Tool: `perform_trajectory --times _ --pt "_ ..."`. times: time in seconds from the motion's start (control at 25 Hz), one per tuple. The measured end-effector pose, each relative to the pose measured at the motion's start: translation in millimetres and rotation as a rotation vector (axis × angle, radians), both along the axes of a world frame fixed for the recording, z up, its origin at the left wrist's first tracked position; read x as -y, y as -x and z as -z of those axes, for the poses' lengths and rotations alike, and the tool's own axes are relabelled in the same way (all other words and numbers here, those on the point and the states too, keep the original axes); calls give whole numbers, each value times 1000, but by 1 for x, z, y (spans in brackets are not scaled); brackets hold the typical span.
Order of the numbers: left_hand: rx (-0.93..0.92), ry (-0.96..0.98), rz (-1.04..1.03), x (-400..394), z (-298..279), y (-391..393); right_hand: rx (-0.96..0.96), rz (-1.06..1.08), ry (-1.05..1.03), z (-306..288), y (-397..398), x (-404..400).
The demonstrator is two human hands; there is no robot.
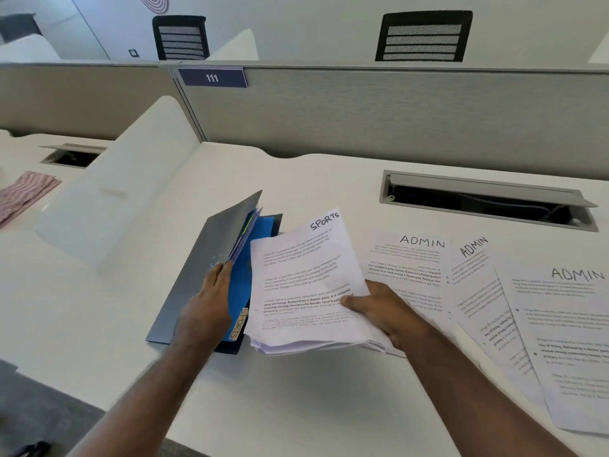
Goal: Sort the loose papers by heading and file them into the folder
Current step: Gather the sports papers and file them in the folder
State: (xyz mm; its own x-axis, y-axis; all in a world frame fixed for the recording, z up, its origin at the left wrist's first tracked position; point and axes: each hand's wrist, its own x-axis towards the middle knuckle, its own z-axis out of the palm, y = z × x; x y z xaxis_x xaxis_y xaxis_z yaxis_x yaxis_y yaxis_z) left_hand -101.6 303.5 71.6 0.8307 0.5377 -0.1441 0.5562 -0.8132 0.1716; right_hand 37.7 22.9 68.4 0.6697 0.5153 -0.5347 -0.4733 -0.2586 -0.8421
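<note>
Papers [306, 285], thin sheaf, pinched by right hand [379, 311]; left hand [206, 301] grips stiff folder [204, 258].

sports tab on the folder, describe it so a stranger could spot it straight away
Start at the grey folder held open on the white desk. On its blue divider, near the left hand, sits the tan tab: the only label there, handwritten SPORTS.

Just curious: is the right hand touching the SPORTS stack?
Touching. The head view shows the right hand gripping the SPORTS stack, thumb pressed on the top sheet.
</note>
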Motion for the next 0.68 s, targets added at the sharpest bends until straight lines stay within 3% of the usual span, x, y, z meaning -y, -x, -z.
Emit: perform_trajectory --times 0.2,0.4,0.68 --pt "12 117 11 -4 -2 7 114 -91 164 -30 -32 -38" --pt "138 227 67 -12 -8 12 319 -146 331 -56 -60 -77" --pt "-24 223 230 -23 -19 15 632 -182 431 -31 -22 -111"
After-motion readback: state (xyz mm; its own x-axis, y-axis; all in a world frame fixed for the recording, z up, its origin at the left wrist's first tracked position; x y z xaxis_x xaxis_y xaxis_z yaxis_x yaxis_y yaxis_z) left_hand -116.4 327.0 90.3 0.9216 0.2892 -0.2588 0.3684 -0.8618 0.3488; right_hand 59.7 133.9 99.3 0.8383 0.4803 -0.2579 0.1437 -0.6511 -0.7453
